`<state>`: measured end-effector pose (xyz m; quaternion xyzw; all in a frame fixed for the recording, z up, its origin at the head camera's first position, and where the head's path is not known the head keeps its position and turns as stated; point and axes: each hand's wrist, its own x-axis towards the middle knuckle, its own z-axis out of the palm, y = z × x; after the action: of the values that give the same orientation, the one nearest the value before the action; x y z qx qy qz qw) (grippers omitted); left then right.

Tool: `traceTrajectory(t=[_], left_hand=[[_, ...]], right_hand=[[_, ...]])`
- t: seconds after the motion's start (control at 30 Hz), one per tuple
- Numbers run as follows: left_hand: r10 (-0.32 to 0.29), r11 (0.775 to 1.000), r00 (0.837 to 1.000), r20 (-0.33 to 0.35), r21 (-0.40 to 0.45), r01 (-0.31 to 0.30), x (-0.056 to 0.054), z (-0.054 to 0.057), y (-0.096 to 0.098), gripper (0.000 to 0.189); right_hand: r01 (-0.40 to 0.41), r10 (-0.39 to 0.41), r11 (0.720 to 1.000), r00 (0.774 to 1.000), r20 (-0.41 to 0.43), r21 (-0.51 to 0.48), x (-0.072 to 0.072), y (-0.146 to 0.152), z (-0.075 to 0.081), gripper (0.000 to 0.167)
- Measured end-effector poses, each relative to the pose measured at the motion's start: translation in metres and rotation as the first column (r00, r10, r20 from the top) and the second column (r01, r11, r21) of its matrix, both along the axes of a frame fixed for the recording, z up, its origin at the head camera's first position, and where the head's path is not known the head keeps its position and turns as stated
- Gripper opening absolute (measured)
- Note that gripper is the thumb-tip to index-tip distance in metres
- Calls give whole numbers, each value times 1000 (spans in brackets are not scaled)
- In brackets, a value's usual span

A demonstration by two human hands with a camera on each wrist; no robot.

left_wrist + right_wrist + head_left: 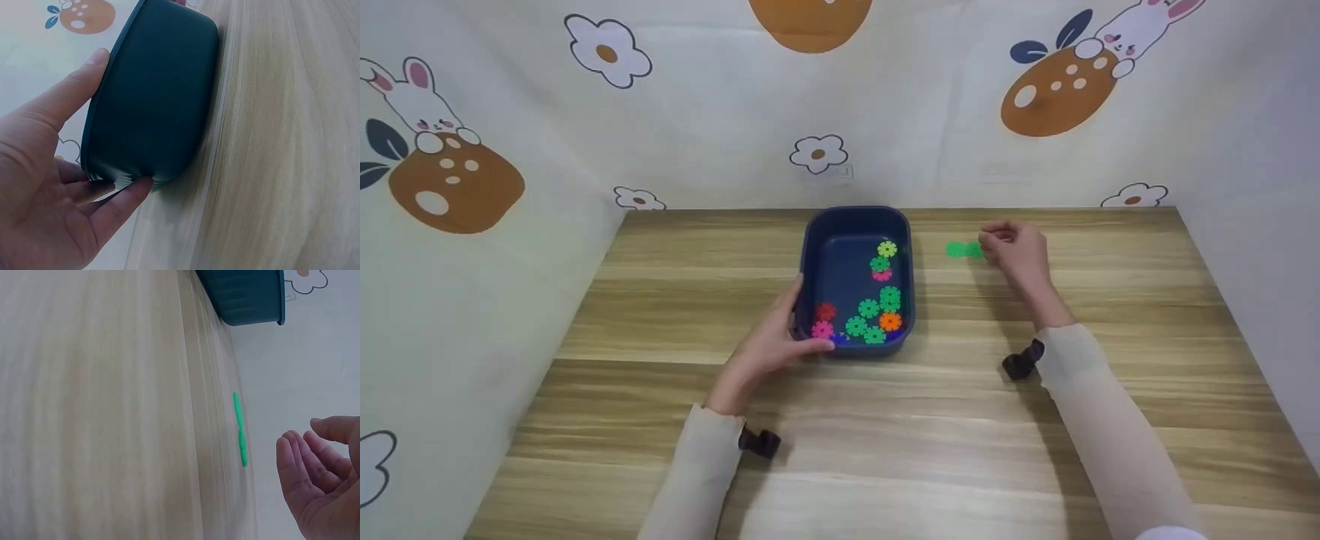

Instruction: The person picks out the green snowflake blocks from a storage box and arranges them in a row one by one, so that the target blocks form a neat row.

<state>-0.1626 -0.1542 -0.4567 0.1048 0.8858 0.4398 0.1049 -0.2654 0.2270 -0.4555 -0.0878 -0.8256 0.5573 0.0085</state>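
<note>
A dark blue plastic bin (855, 225) sits on the wooden table, with several gear-edged plastic discs, green (868, 308), orange (890, 321), yellow (887, 249), pink and red, inside it. My left hand (769, 337) grips the bin at its near left corner. In the left wrist view the thumb (84, 79) lies along the rim and the fingers bend against the side wall. To the right of the bin, flat green discs (956, 249) lie end to end on the table. Over their right end hovers my right hand (1020, 255), fingers loosely bent, thumb apart from them, holding nothing.
The wooden table (660, 300) meets a cloth backdrop (720, 150) printed with rabbits and flowers just behind the bin. Cloth also hangs at the left and right sides. A small black wrist camera (1024, 362) is strapped to each sleeve.
</note>
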Motion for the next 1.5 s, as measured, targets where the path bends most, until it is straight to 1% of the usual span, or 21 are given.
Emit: traceTrajectory(t=[0.17, 0.33, 0.73, 0.9, 1.03, 1.27, 1.4, 1.5], left_hand=[[-3, 1000, 1000, -9, 9, 3, 0, 1, 0, 115], [-2, 1000, 1000, 0, 10, 2, -1, -1, -1, 115], [1, 1000, 1000, 0, 2, -1, 1, 0, 0, 116], [18, 1000, 1000, 23, 6, -19, 1, 0, 0, 116], [14, 1000, 999, 32, 13, -14, 1, 0, 0, 116], [6, 1000, 1000, 23, 9, -6, 0, 0, -1, 117], [-3, 1000, 1000, 9, 12, 3, 0, 0, -1, 117], [-11, 1000, 1000, -4, 10, 11, 0, 0, -1, 117]], right_hand=[[-12, 11, 1000, 1000, -26, -10, 1, -4, 3, 30], [-22, 20, 999, 998, -52, -31, 4, -9, 6, 30], [-104, 96, 992, 990, -103, -74, 12, -25, 15, 33], [-139, 129, 988, 984, -122, -71, 13, -36, 19, 32], [-168, 159, 983, 979, -125, -70, 15, -45, 22, 32], [-194, 185, 978, 977, -105, -82, 20, -64, 26, 30], [-204, 194, 975, 973, -123, -83, 22, -75, 27, 26], [-220, 209, 974, 967, -147, -59, 24, -84, 27, 23]])
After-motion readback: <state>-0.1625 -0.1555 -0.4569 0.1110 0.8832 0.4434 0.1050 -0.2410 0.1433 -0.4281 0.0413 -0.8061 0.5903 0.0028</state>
